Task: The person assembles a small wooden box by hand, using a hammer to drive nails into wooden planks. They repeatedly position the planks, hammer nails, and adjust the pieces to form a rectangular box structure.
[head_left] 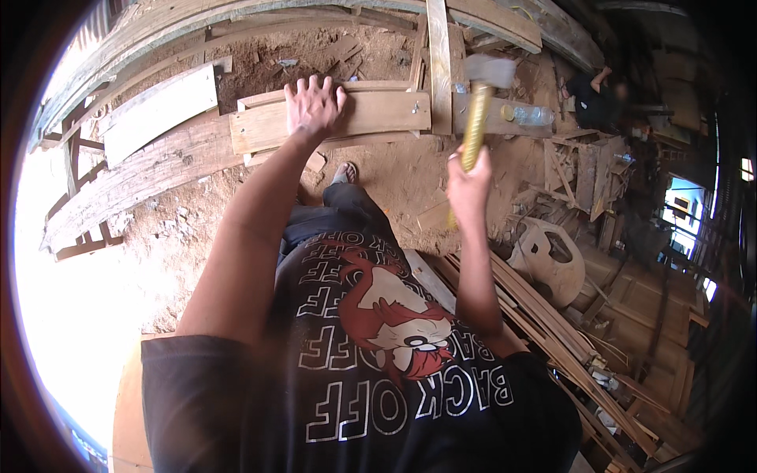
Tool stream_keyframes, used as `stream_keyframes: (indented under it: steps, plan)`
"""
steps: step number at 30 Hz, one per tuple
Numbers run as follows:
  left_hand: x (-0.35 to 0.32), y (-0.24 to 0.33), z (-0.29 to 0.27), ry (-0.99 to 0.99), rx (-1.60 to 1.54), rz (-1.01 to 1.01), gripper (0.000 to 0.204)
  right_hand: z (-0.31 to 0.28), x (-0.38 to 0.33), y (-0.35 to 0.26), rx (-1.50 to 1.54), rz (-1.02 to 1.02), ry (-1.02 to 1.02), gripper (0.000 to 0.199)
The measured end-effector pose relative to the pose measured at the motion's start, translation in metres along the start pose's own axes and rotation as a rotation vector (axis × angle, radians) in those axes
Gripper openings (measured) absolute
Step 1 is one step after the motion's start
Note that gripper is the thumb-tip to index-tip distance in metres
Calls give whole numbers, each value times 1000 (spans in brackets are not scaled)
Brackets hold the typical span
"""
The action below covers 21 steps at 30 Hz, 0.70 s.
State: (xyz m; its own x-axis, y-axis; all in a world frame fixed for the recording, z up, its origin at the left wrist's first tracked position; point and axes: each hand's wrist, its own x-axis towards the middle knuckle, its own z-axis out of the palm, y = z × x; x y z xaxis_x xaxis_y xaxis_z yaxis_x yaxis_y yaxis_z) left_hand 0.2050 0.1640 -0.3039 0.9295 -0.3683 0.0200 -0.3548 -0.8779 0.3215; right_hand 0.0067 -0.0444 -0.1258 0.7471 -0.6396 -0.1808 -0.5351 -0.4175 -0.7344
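Observation:
My left hand (314, 106) lies on a pale wooden piece (371, 112), a long boxy part with another strip along its far side. Its fingers are spread over the far edge, pressing from above. Small dark marks, perhaps nail heads, show near both ends of the piece. My right hand (470, 183) is wrapped round the yellow handle of a hammer (476, 126). The hammer is raised to the right of the piece, with its grey head up and smeared by motion, so the head's exact shape is unclear.
A plank bench (177, 150) runs under the piece. On it lie a pale panel (162, 110), a crossing upright board (439, 63) and a clear plastic bottle (532, 116). Lumber strips (544, 315) and a curved cut panel (548, 260) stand right. Another person (591, 98) sits far right.

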Motion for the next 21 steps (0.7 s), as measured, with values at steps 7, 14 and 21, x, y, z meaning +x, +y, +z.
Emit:
stream_keyframes:
  steps: [7, 14, 21]
  plan:
    - [0, -2, 4, 32, -7, 6, 52, 30, 6, 37, -96, -88, 145, 24]
    - [1, -3, 6, 20, -58, 16, 52, 53, 19, 78, -348, 124, -212, 38]
    - [5, -2, 5, -14, -54, -18, 53, 7, 3, 14, -152, -5, 100, 20]
